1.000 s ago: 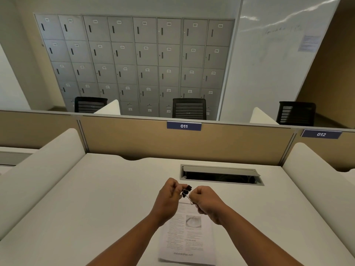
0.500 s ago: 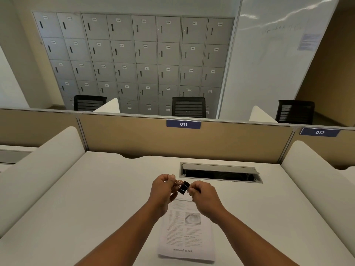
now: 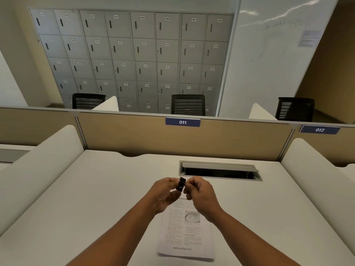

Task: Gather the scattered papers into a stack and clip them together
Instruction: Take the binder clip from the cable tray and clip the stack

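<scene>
**Two hands on one clip above the stack**

Both hands met over the desk (image 3: 96, 189), holding a black clip (image 3: 181, 184) between them. The left hand (image 3: 163, 194) had its fingers curled, with thumb and fingertips pinching the clip's left side. The right hand (image 3: 200, 194) was curled too, its fingertips pinching the clip's right side. Whether the clip's mouth was spread could not be told. The clip hung in the air, just above the far end of the papers (image 3: 186, 233), apart from them.

The papers lay in one stack on the desk, near its front edge, long side running away from the person. Their far end was hidden under the hands; their near edge sat slightly lifted, casting a thin shadow. Bare desk spread wide to the left and right of the stack, bounded by a white side divider (image 3: 38, 169) on the left and another (image 3: 317, 179) on the right. A tan partition (image 3: 172, 139) closed the far edge.

Just beyond the hands, a cable tray (image 3: 219, 170) was sunk in the desk with its lid raised; the inside was dark, and its contents could not be made out.
</scene>
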{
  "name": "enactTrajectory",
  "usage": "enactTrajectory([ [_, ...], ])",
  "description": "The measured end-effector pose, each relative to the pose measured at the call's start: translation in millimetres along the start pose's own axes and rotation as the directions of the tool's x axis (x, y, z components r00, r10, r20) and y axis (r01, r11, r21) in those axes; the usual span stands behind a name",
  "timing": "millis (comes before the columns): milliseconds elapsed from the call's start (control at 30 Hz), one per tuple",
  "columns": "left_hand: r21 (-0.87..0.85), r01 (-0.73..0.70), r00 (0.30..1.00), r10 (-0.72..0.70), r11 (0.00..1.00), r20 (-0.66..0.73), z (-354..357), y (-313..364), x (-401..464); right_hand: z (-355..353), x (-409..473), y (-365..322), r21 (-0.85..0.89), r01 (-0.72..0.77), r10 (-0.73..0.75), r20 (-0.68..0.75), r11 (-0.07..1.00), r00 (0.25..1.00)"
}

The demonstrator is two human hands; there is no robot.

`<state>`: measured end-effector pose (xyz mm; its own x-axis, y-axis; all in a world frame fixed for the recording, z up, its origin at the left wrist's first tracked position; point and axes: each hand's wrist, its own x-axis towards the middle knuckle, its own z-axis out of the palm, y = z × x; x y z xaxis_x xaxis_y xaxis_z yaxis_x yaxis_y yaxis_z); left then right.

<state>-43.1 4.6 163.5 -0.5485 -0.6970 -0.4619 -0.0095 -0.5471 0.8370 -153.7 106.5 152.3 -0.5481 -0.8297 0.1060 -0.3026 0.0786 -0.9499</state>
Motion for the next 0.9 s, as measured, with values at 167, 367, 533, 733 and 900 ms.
enactTrajectory([
  [167,0.374,-0.237,0.968,0.249,0.897,0.016,10.4,0.2,1.1,1.5,7.6,8.2,-0.082,-0.044,0.039,-0.065,0.996,0.997],
  [367,0.407,-0.344,0.939,0.325,0.846,0.117,1.4,-10.8,14.4,-1.1,15.8,14.9,-0.071,0.013,-0.019,-0.084,0.997,0.996],
  [533,0.14,-0.279,0.959,0.282,0.95,0.002,1.9,-17.7,24.5,5.1,20.0,21.4,0.173,-0.155,0.168,-0.064,0.973,0.984],
  [733,-0.042,-0.21,0.977,0.21,0.977,0.016,-0.8,-31.3,40.8,10.8,30.5,32.0,0.467,-0.326,0.304,0.124,0.822,0.945],
  [900,-0.073,-0.179,0.984,0.18,0.981,0.011,-5.5,-40.6,58.1,15.4,46.9,44.9,0.475,-0.338,0.334,0.096,0.813,0.938],
])
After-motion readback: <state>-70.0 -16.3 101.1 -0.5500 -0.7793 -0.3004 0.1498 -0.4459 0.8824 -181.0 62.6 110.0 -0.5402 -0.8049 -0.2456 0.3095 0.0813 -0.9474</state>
